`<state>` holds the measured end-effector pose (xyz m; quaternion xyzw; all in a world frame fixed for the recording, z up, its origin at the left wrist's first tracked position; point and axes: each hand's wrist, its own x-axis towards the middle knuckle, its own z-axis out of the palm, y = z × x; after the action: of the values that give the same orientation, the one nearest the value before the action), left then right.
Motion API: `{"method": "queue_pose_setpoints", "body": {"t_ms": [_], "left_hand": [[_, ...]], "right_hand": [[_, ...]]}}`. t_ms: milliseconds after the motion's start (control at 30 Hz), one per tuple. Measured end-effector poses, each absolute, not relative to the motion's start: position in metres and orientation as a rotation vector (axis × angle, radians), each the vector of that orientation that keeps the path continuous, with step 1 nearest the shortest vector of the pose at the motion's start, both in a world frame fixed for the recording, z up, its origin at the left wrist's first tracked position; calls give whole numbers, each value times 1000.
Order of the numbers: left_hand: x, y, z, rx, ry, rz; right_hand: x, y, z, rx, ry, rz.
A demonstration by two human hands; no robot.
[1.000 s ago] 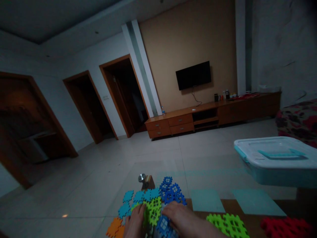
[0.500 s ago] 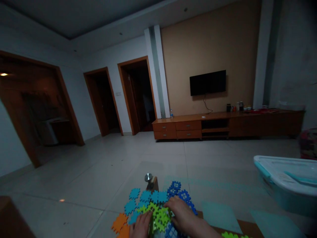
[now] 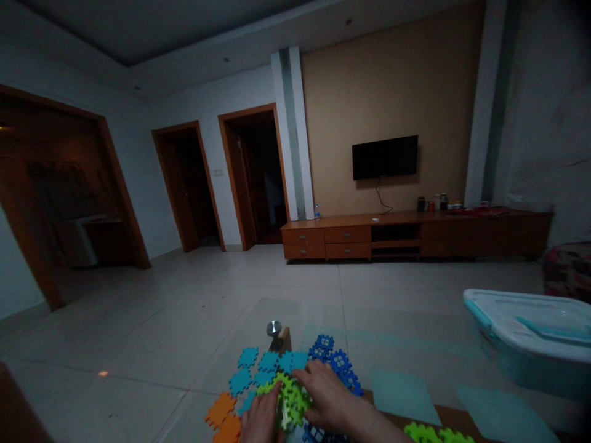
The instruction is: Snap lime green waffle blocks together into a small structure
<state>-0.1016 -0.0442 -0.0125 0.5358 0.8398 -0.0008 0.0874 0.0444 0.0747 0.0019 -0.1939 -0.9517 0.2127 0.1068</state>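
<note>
At bottom centre, our left hand and right hand half-curl about green tiles, seemingly partly joined; how firm our grip is, we can't tell. Orange tiles lie flat, apart from these.

Lime-green toothed pieces bunched together

We hold them between our left hand and our right hand, touching both. They overlap at differing tilts, square teeth along their edges, some reaching just beyond our left fingertips. Our right fingers cover their right side, so we cannot tell how they join or their number.
</note>
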Motion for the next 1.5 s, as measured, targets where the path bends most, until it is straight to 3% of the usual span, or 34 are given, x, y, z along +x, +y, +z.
{"method": "queue_pose_setpoints", "body": {"t_ms": [167, 267, 433, 633, 833, 1133, 1333, 1500], "left_hand": [[-108, -50, -17, 1763, 2544, 232], [-96, -42, -14, 1877, 2468, 377], [-24, -9, 8, 1978, 2197, 222], [67, 36, 15, 2073, 1865, 86], [99, 56, 0, 2134, 1771, 66], [98, 61, -16, 2145, 1783, 54], [90, 47, 12, 2063, 1905, 139], [31, 27, 32, 1989, 2197, 54]], "right_hand": [[138, 89, 16, -651, -2617, 701], [212, 102, 12, -923, -2578, 609], [292, 106, -4, -1272, -2567, 467], [296, 99, -8, -1250, -2645, 571], [293, 102, -4, -1242, -2577, 549], [279, 91, 8, -1297, -2664, 598], [275, 92, -9, -1300, -2678, 535], [279, 86, -16, -1183, -2591, 509]]}}
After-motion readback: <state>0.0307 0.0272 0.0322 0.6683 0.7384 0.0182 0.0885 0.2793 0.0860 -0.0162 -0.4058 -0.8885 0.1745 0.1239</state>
